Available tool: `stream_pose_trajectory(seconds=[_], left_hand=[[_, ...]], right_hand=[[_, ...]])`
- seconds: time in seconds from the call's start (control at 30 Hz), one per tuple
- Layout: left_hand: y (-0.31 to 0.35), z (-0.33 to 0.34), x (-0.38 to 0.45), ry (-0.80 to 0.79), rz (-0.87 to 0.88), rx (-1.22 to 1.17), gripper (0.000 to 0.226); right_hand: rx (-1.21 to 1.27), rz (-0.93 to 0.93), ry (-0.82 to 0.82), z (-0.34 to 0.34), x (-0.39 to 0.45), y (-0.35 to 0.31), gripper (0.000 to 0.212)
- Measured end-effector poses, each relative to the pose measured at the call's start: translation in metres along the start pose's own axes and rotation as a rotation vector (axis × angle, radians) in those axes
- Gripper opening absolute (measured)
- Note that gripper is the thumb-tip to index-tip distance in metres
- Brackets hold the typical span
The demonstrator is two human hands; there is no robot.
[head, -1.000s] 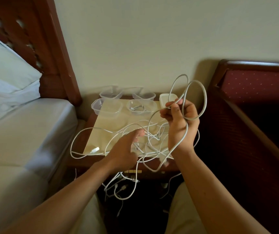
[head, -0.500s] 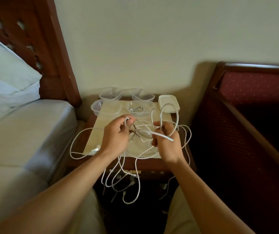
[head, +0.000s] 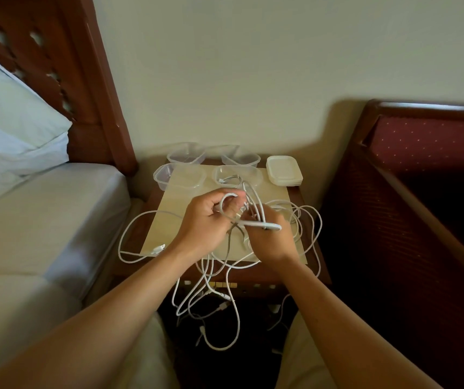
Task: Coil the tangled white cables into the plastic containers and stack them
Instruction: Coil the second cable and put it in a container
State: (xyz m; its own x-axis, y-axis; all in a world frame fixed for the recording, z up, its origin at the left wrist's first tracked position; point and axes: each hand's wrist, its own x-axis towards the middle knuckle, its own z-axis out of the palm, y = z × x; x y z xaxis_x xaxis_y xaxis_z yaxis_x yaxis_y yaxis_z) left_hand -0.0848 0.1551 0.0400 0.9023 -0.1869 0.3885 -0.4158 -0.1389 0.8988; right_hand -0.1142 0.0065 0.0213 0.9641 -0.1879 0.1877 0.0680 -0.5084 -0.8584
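The tangled white cables (head: 303, 220) sprawl over the bedside table (head: 313, 256) and hang off its front edge. The left hand (head: 205, 223) curls round a small loop; the right hand (head: 270, 240) pinches a strand. Behind sit clear containers (head: 180, 178) and stacked lids (head: 284, 169).

A small wooden table (head: 310, 248) carries a cream mat (head: 185, 203), four clear plastic containers (head: 180, 178), stacked white lids (head: 283, 169) and tangled white cables (head: 306, 220).

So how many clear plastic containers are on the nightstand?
4: back left, back right, front left, and front right, which already holds a cable. None looks hidden.
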Motion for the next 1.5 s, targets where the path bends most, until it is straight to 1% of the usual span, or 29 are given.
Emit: stream_pose_trajectory(seconds=[0.07,0.1,0.17,0.23,0.3,0.37,0.43,0.47,0.53,0.6,0.67,0.73,0.77,0.83,0.9,0.93,1.03,1.1,1.13,1.2,1.3,1.33,1.37,1.43,1.47,1.5], left_hand=[[-0.007,0.001,-0.003,-0.028,-0.015,0.051,0.018],[-0.012,0.003,-0.007,-0.076,-0.042,0.113,0.024],[-0.027,0.008,-0.016,-0.174,-0.055,0.327,0.037],[-0.044,0.012,-0.020,-0.188,0.046,0.557,0.039],[-0.056,0.011,-0.017,-0.153,0.142,0.679,0.034],[-0.064,0.007,-0.011,-0.111,0.165,0.749,0.030],[-0.068,0.001,-0.008,-0.135,0.136,0.891,0.031],[-0.071,-0.002,-0.009,-0.176,0.113,0.981,0.034],[-0.077,-0.010,-0.009,-0.236,0.016,1.071,0.040],[-0.082,-0.016,-0.011,-0.248,-0.076,1.110,0.047],[-0.086,-0.018,-0.011,-0.229,-0.111,1.151,0.048],[-0.088,-0.017,-0.011,-0.152,-0.120,1.125,0.040],[-0.088,-0.015,-0.011,-0.104,-0.087,1.102,0.040],[-0.087,-0.010,-0.014,-0.051,0.049,1.007,0.047],[-0.078,0.001,-0.018,-0.047,0.149,0.825,0.061],[-0.071,0.007,-0.021,-0.043,0.131,0.713,0.066],[-0.054,0.017,-0.028,0.030,-0.005,0.402,0.073],[-0.047,0.017,-0.032,0.012,-0.049,0.296,0.079],[-0.044,0.016,-0.033,-0.018,-0.040,0.289,0.081],[-0.039,0.015,-0.033,-0.061,0.024,0.323,0.075],[-0.030,0.016,-0.030,-0.012,0.109,0.331,0.049],[-0.028,0.017,-0.030,0.005,0.117,0.326,0.043],[-0.024,0.018,-0.030,0.007,0.111,0.315,0.041],[-0.015,0.020,-0.031,-0.018,0.104,0.291,0.044],[-0.009,0.021,-0.031,-0.030,0.111,0.288,0.040],[-0.004,0.022,-0.031,-0.040,0.109,0.277,0.030]], right_hand=[[0.006,0.019,0.017,-0.003,0.000,-0.001,0.021],[0.025,0.027,0.028,-0.005,0.000,-0.002,0.020],[0.051,0.034,0.034,-0.008,0.000,-0.006,0.018],[0.041,0.028,0.025,-0.009,-0.001,-0.011,0.016],[0.040,0.005,0.053,-0.010,-0.002,-0.016,0.017],[0.091,-0.011,0.136,-0.012,-0.002,-0.017,0.016],[0.190,-0.004,0.243,-0.017,-0.001,-0.019,0.013],[0.234,0.001,0.302,-0.021,0.000,-0.021,0.013],[0.300,-0.004,0.417,-0.028,0.002,-0.027,0.019],[0.363,-0.034,0.514,-0.035,0.002,-0.035,0.023],[0.441,-0.049,0.598,-0.042,0.003,-0.043,0.020],[0.508,-0.043,0.636,-0.049,0.009,-0.047,0.016],[0.506,-0.038,0.626,-0.051,0.012,-0.048,0.016],[0.463,-0.023,0.565,-0.049,0.012,-0.047,0.016],[0.439,0.014,0.492,-0.042,0.006,-0.040,0.017],[0.431,0.039,0.461,-0.038,0.002,-0.036,0.017],[0.440,0.085,0.378,-0.033,-0.007,-0.031,0.021],[0.464,0.084,0.312,-0.033,-0.011,-0.034,0.024],[0.480,0.079,0.280,-0.033,-0.013,-0.037,0.025],[0.507,0.077,0.227,-0.036,-0.015,-0.043,0.028],[0.583,0.076,0.154,-0.042,-0.015,-0.054,0.033],[0.602,0.090,0.135,-0.045,-0.013,-0.057,0.032],[0.621,0.111,0.111,-0.047,-0.012,-0.060,0.030],[0.656,0.169,0.027,-0.051,-0.010,-0.065,0.025],[0.660,0.191,-0.031,-0.052,-0.009,-0.067,0.024],[0.659,0.199,-0.079,-0.052,-0.009,-0.066,0.025]])
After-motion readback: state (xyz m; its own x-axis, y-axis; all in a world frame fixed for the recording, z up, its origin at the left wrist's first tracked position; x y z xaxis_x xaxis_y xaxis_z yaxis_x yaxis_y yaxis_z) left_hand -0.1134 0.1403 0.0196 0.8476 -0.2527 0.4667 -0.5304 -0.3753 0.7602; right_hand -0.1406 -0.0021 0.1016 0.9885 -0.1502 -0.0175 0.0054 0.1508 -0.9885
